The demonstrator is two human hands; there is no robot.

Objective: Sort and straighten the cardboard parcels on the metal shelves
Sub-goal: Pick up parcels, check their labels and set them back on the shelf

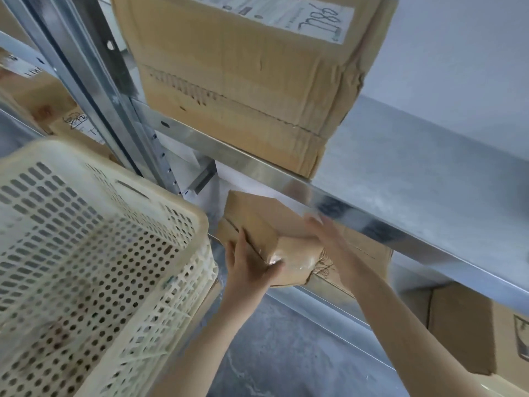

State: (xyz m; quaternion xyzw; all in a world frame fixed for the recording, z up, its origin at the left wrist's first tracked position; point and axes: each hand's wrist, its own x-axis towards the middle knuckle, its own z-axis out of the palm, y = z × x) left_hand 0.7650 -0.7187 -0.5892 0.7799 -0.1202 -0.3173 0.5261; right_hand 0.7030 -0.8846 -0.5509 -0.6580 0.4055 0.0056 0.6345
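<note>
A small taped cardboard parcel (264, 224) sits tilted at the front of the lower metal shelf (323, 305), under the upper shelf's steel edge (286, 174). My left hand (249, 267) grips its near left corner, thumb on the taped end. My right hand (332, 239) presses against its right side, fingers pointing up toward the steel edge. A big crumpled cardboard box (246, 75) with a white label reading 786 stands on the upper shelf. Behind my right forearm lies another flat box (369, 253) with a drawing on it.
A cream perforated plastic crate (94, 253) fills the lower left, close to my left arm. More cardboard boxes (463, 325) stand at the lower right and behind the steel upright (94, 75) at far left. The grey floor shows below.
</note>
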